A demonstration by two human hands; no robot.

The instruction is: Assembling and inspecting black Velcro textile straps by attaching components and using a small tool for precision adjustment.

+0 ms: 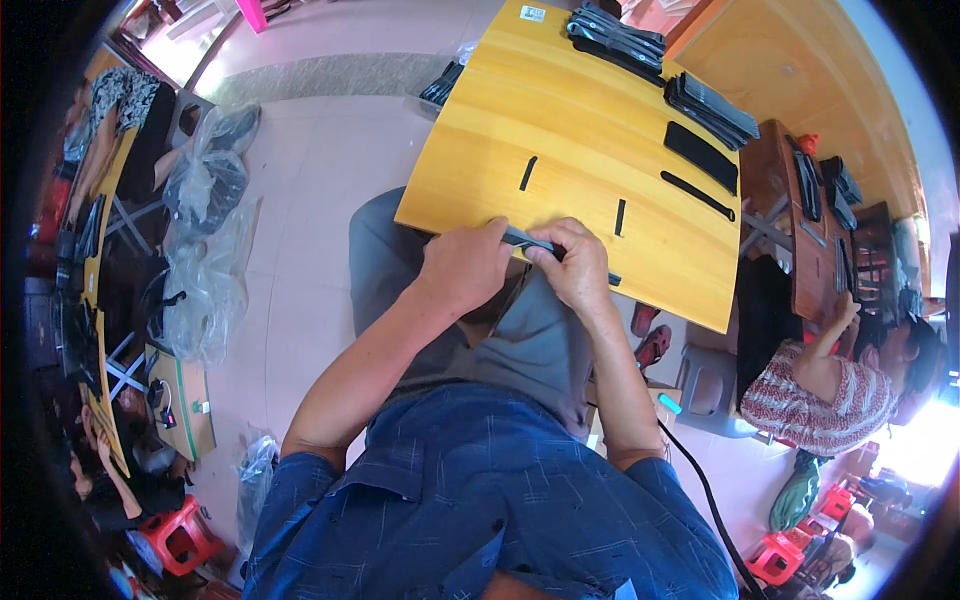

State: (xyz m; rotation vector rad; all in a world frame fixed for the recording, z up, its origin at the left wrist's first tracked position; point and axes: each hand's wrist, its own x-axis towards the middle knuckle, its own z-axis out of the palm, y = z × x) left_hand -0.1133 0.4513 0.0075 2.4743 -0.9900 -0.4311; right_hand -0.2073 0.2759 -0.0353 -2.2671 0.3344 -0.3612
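At the near edge of a yellow wooden table [560, 110], my left hand [468, 264] and my right hand [578, 264] are both closed on one narrow dark strip [527, 239]. The strip spans the short gap between my fists; its exact kind cannot be made out. A small dark end [614, 279] shows just right of my right hand. Beyond my hands, two short black strips [528, 173] [620, 217] lie apart on the tabletop. Farther right are a long black strap [697, 195] and a wide black flat piece [701, 157].
Stacks of dark pieces [711, 110] [615, 42] sit along the table's far right side. On the right, a person in a patterned top [825, 405] sits at a brown table [785, 190]. Clear plastic bags [210, 200] stand on the left floor. A black cable [695, 475] runs by my right arm.
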